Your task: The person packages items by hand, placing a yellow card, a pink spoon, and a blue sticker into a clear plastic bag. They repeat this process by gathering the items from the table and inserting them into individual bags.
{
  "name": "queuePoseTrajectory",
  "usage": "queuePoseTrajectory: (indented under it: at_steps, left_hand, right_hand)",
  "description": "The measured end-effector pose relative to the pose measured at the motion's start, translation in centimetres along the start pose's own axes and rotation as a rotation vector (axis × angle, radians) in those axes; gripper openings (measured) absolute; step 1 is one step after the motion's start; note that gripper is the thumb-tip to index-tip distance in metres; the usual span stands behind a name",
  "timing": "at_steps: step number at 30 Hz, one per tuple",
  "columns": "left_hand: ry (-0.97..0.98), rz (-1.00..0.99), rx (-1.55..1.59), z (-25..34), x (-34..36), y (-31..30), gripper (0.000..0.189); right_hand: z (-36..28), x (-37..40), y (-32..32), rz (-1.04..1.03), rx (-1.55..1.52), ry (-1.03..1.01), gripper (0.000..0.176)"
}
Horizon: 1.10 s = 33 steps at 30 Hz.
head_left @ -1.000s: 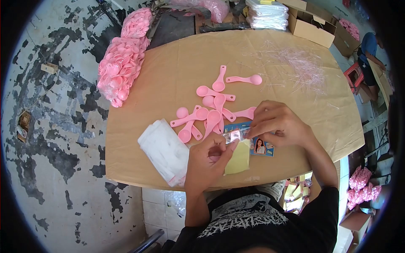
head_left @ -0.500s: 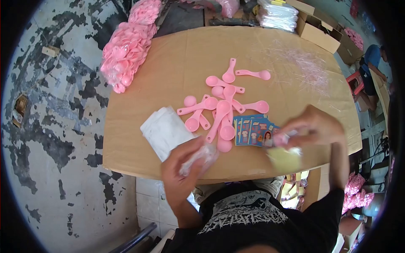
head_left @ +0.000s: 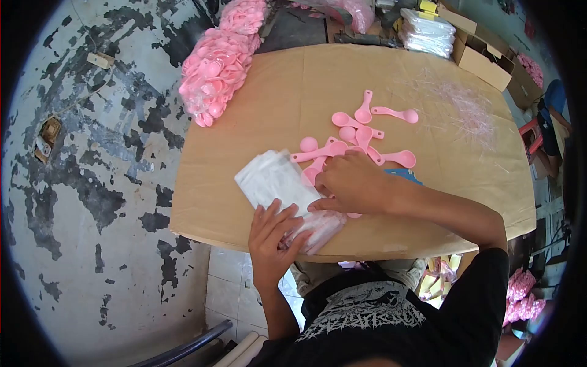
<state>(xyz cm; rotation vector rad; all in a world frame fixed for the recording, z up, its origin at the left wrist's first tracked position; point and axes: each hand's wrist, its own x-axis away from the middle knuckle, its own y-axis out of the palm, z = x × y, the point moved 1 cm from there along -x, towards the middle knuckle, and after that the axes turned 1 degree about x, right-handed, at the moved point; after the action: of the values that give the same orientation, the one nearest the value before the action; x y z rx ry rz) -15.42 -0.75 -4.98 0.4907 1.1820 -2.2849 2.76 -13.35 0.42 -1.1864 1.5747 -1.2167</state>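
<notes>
My left hand [head_left: 272, 235] rests at the table's near edge, fingers spread over a crumpled clear plastic bag [head_left: 324, 231] with a pinkish tint. Beside its fingertips lies a stack of white, see-through plastic bags [head_left: 269, 177]. Reaching across from the right, my right hand [head_left: 351, 183] is curled over the near part of a pile of pink measuring spoons [head_left: 364, 137]; its thumb points left above the bag. What its fingers hold, if anything, is hidden. Under the right forearm only a corner of the blue printed cards [head_left: 403, 176] shows.
Brown paper covers the table [head_left: 244, 92]. Pink spoons in clear bags [head_left: 217, 70] are heaped at the back left. Thin clear plastic strips [head_left: 471, 113] lie at the right. Packaged plastic sheets [head_left: 426, 33] and a cardboard box [head_left: 483, 58] stand behind. Another person [head_left: 550, 116] is at far right.
My right hand has moved left from beside the cards to the spoons; the yellow piece near it is out of sight. My left hand has spread its fingers. The view has shifted slightly.
</notes>
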Motion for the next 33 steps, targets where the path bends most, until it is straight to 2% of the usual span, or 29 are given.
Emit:
queuePoseTrajectory:
  at_steps: [2,5,8,11,14,17,18,21,22,24,25,26,27,30,33]
  left_hand:
    - [-0.026,0.064,0.079,0.2,0.2,0.1,0.02]
    - [-0.038,0.139,0.102,-0.8,0.9,0.4,0.016]
    - [-0.014,0.123,0.032,-0.8,0.9,0.5,0.015]
    - [-0.017,0.105,0.018,-0.6,0.9,0.3,0.015]
    - [-0.049,0.085,0.054,-0.5,0.5,0.1,0.014]
    - [-0.104,-0.004,0.085,-0.5,0.4,-0.9,0.02]
    - [-0.12,-0.043,0.095,-0.4,0.1,-1.1,0.023]
    - [-0.209,-0.01,0.643,4.1,-2.7,-0.9,0.037]
    - [-0.238,-0.031,1.092,5.9,-3.0,0.2,0.049]
    - [-0.436,-0.076,1.106,6.4,-3.2,2.8,0.049]
    - [-0.523,-0.096,1.113,6.7,-3.8,4.0,0.049]
    - [-0.323,-0.106,1.142,7.2,-5.3,4.7,0.047]
    - [-0.357,-0.058,1.249,7.3,-5.6,5.1,0.046]
    - [-0.493,0.117,1.523,7.6,-6.4,5.8,0.039]
    - [-0.526,0.127,1.403,8.6,-6.9,6.5,0.038]
  right_hand:
    - [0.2,-0.8,-0.4,-0.147,-0.224,0.046,0.031]
    - [0.6,-1.3,-0.3,-0.189,-0.311,0.092,0.029]
    - [0.7,-1.2,-1.3,-0.255,-0.295,0.119,0.026]
    - [1.7,-0.7,-0.4,0.072,-0.254,-0.049,0.019]
    - [3.0,0.2,-2.1,0.064,-0.451,0.017,0.018]
    - [3.5,2.0,-4.8,0.232,-0.634,-0.013,0.019]
    - [2.8,3.1,-6.2,0.245,-0.721,0.036,0.018]
    - [1.2,5.0,-7.3,0.267,-0.983,0.023,0.017]
    - [0.7,5.6,-7.3,0.182,-0.939,0.056,0.017]
    - [0.1,6.8,-7.2,0.017,-0.838,0.117,0.017]
    - [0.3,7.4,-6.9,0.05,-0.779,0.094,0.02]
    - [0.9,8.1,-6.3,0.088,-0.715,0.069,0.022]
    - [1.8,8.7,-5.7,0.128,-0.654,0.045,0.025]
    - [5.6,11.2,-5.0,0.367,-0.186,0.034,0.025]
    - [8.2,13.5,-4.0,0.287,-0.122,0.106,0.024]
